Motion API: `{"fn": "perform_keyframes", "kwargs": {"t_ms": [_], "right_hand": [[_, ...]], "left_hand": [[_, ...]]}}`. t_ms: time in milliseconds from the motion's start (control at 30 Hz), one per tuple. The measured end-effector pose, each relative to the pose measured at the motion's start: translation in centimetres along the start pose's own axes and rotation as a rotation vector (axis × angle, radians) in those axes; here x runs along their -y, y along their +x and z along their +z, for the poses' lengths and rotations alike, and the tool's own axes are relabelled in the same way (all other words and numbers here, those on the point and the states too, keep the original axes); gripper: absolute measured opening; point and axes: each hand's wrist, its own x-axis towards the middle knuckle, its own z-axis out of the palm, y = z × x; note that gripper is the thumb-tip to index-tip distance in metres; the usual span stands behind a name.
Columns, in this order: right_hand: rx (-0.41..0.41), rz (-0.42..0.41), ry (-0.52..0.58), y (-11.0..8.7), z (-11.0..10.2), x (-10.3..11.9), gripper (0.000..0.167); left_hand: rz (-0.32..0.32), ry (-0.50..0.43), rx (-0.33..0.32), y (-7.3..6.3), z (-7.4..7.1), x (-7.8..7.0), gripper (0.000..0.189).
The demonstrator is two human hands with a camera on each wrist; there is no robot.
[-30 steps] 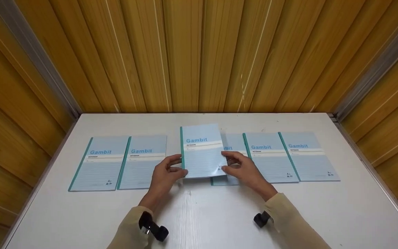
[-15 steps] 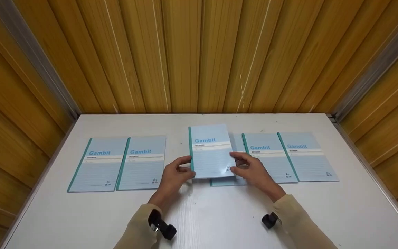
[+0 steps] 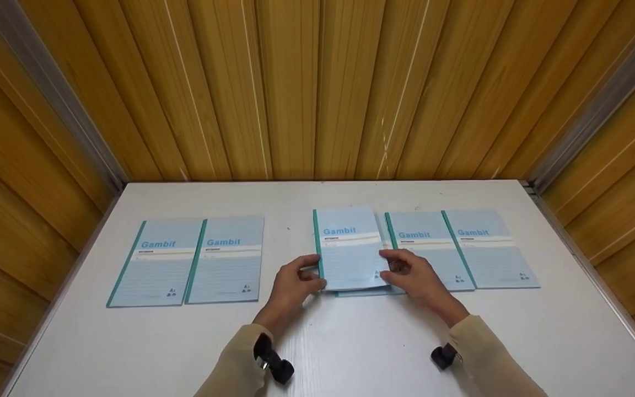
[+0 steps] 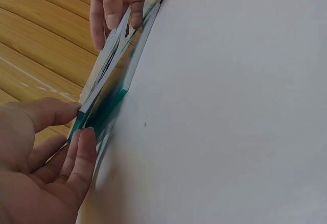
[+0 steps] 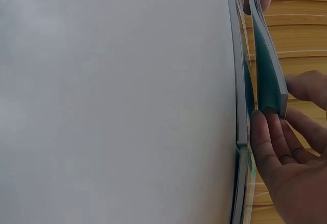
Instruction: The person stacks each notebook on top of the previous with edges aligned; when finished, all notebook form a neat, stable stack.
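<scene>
A light blue notebook [image 3: 350,256] with a green spine and "Gambit" on its cover is held between both hands, raised a little. My left hand [image 3: 294,284] pinches its spine side near the lower left corner, thumb on top and fingers beneath. On the other side my right hand [image 3: 418,277] pinches the lower right edge the same way. Under it lies another notebook [image 3: 370,292], mostly hidden. In the right wrist view a narrow gap shows between the held notebook [image 5: 271,66] and the one below. The left wrist view shows the green spine [image 4: 77,124] between thumb and fingers.
Two matching notebooks, one far left [image 3: 152,275] and one beside it [image 3: 226,273], lie on the white table [image 3: 317,353]. Two more lie at right, a nearer one [image 3: 430,256] and an outer one [image 3: 494,253]. A yellow slatted wall [image 3: 317,88] stands behind.
Both hands have carried the held notebook to the right and lowered it, so that it now covers most of the notebook beneath. The other notebooks have stayed in place.
</scene>
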Motion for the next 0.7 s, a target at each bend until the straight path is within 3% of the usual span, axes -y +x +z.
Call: {"fn": "perform_keyframes", "kwargs": {"t_ms": [700], "right_hand": [[-0.041, 0.047, -0.061, -0.9, -1.0, -0.5, 0.049]], "left_hand": [[0.018, 0.086, 0.022, 0.2, 1.9, -0.4, 0.057]]}}
